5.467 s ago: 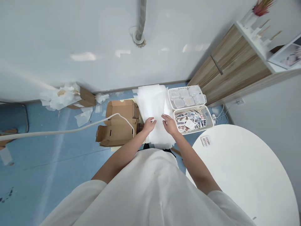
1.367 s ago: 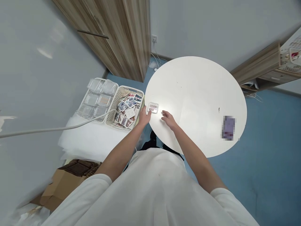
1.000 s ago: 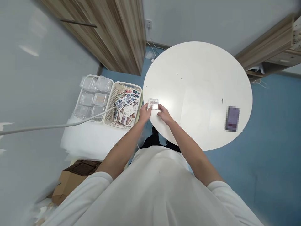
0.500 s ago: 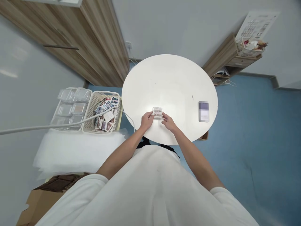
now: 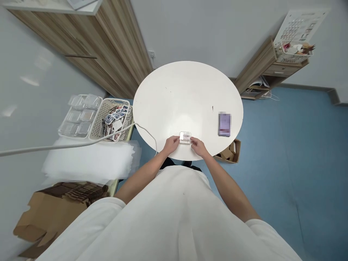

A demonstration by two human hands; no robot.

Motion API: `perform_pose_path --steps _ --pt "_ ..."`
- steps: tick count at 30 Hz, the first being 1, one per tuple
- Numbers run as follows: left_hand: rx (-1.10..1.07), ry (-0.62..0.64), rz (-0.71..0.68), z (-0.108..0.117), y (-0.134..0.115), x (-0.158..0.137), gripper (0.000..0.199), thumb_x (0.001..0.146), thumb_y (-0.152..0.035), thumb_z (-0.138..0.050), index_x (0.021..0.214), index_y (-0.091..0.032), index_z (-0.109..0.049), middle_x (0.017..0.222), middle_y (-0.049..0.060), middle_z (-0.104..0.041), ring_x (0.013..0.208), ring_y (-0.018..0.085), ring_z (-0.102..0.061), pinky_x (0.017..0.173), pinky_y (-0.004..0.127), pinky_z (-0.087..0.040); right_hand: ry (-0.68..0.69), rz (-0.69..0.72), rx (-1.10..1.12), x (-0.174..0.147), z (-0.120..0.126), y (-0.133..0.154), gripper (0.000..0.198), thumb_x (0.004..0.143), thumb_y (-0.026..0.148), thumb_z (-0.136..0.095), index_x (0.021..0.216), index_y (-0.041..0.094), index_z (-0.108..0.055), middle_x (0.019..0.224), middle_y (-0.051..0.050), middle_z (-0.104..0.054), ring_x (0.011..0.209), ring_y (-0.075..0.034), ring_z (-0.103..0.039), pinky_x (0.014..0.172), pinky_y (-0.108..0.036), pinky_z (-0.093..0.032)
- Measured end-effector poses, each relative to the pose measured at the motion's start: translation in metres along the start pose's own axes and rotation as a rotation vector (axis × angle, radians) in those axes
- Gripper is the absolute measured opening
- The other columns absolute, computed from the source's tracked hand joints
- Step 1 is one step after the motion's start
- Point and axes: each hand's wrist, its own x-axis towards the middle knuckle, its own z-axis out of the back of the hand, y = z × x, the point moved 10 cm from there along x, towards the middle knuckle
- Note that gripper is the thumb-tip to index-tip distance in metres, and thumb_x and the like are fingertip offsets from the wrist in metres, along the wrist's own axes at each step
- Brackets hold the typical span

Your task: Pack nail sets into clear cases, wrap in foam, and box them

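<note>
A small clear plastic box (image 5: pixel 185 137) with rows of small pinkish oval pieces inside is near the front edge of the round white table (image 5: pixel 174 98). My left hand (image 5: pixel 171 144) pinches its left side, thumb and fingers closed at the edge. On the opposite side my right hand (image 5: pixel 198 146) holds the box's right edge with bent fingers. Whether the box rests on the tabletop or is slightly raised I cannot tell.
A phone-like purple rectangle (image 5: pixel 224 124), blurred, lies on the table's right. At left stand a basket of printed cards (image 5: pixel 95 130), a tray of clear boxes (image 5: pixel 63 127) and white sheets (image 5: pixel 89 159). A pale cable (image 5: pixel 76 144) crosses there. An open carton (image 5: pixel 237 152) sits below right.
The view has shifted, so the table appears further left. The box sits nearer the table's front edge, and my right fingers have closed in on its right side.
</note>
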Motion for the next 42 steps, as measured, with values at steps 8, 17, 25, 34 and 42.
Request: perform_pose_path --steps 8,17,25,34,42 --pt "0.036 0.005 0.008 -0.013 0.012 -0.017 0.029 0.081 -0.025 -0.046 0.104 -0.020 -0.064 0.106 0.005 -0.065 0.095 0.018 -0.060 0.085 0.032 -0.049 0.007 0.060 -0.156 -0.015 -0.005 -0.007 0.048 0.072 0.010 -0.045 0.117 0.021 -0.056 0.127 -0.006 -0.052 0.112 -0.019 -0.053 0.097 -0.038 -0.043" --pt "0.314 0.089 -0.243 -0.019 -0.003 -0.016 0.037 0.081 -0.023 -0.045 0.115 -0.015 -0.055 0.116 0.011 -0.057 0.109 0.023 -0.052 0.095 0.038 -0.042 -0.023 0.110 -0.454 -0.020 -0.011 0.001 0.039 0.078 0.015 -0.044 0.116 0.017 -0.054 0.122 -0.011 -0.054 0.113 -0.022 -0.051 0.097 -0.041 -0.041" --pt "0.540 0.338 -0.546 -0.036 -0.021 -0.018 0.057 0.067 -0.025 -0.066 0.120 -0.022 -0.046 0.139 0.011 -0.038 0.129 0.029 -0.032 0.102 0.044 -0.028 0.095 0.284 -0.759 -0.011 -0.027 0.024 0.073 0.059 0.022 -0.075 0.124 0.024 -0.042 0.145 -0.011 -0.025 0.133 -0.033 -0.024 0.100 -0.052 -0.031" --pt "0.584 0.350 -0.584 -0.040 -0.024 -0.015 0.054 0.066 -0.029 -0.067 0.116 -0.022 -0.047 0.136 0.013 -0.041 0.124 0.030 -0.037 0.101 0.044 -0.024 0.154 0.318 -0.744 0.004 -0.029 0.017 0.041 0.067 0.024 -0.068 0.104 0.019 -0.051 0.131 -0.015 -0.045 0.124 -0.030 -0.039 0.097 -0.047 -0.037" --pt "0.656 0.352 -0.649 -0.035 -0.031 -0.012 0.052 0.072 -0.029 -0.060 0.121 -0.021 -0.045 0.133 0.013 -0.044 0.125 0.029 -0.035 0.101 0.044 -0.021 0.259 0.317 -0.970 0.015 -0.037 0.022 0.036 0.070 0.025 -0.064 0.102 0.018 -0.050 0.127 -0.018 -0.048 0.109 -0.031 -0.051 0.083 -0.041 -0.045"
